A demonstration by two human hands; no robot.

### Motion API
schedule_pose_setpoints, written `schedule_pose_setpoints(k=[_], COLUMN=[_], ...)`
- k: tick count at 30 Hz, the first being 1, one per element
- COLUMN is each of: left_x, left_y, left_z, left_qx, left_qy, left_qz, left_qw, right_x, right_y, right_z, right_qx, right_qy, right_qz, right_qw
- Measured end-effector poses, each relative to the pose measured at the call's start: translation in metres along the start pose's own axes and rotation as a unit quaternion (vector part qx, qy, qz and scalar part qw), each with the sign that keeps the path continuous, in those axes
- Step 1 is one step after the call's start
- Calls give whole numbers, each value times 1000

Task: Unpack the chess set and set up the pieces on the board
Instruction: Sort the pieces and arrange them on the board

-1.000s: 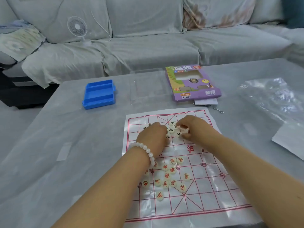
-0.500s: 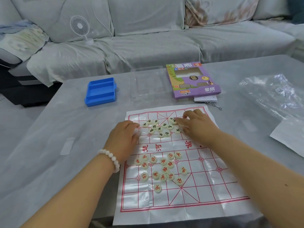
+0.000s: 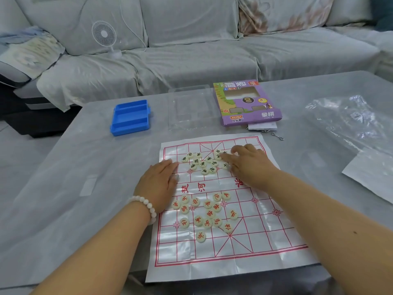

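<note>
Change: since a second ago both hands have drawn apart from the middle of the far cluster; the left one has slid to the board's left edge and now lies flat, and the view has tilted down a little.
Surface [image 3: 85,167]: grey, covered; carries everything, with a sofa [image 3: 191,50] beyond it.
Board [image 3: 265,237]: thin printed sheet, near centre, creased, so it probably needs pinning down while pieces are pushed about.
Box [image 3: 246,103]: purple, far right of centre, apparently emptied.
Blue tray [image 3: 129,117]: far left, nothing visible in it.
Left hand [image 3: 159,182]: fingers straight, palm down on the board's left edge, likely steadying it.
Right hand [image 3: 248,165]: fingers spread and extended, tips touching the far pieces, gripping nothing.
Far pieces [image 3: 204,163]: dark-lettered, loosely bunched on the far half.
Near pieces [image 3: 205,213]: red-lettered, scattered on the near half; sorted by colour, not yet on their points.
</note>
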State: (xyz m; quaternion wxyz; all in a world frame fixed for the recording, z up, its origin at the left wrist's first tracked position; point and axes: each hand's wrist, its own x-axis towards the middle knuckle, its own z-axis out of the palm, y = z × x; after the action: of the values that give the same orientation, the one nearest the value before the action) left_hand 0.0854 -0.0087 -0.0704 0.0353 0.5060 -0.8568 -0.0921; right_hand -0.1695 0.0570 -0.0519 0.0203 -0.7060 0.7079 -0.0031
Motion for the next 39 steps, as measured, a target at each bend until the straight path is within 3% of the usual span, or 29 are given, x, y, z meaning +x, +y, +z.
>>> schedule_pose_setpoints(k=[8,17,28,39], left_x=[5,9,10,7], left_y=[-1,-12,-20,-27], left_z=[0,-2,-4,-6], left_qx=[20,18,34,28], left_qy=[-9,-28,-36,-31], left_qz=[-28,-11,6,3], left_qw=[999,999,999,999], right_x=[-5,-9,-10,-8], right_y=[3,-12,-13,-19], right_z=[4,12,5,14], right_qx=[55,56,148,64], right_qy=[47,45,75,45], right_qz=[41,32,58,34], right_qw=[997,997,984,996])
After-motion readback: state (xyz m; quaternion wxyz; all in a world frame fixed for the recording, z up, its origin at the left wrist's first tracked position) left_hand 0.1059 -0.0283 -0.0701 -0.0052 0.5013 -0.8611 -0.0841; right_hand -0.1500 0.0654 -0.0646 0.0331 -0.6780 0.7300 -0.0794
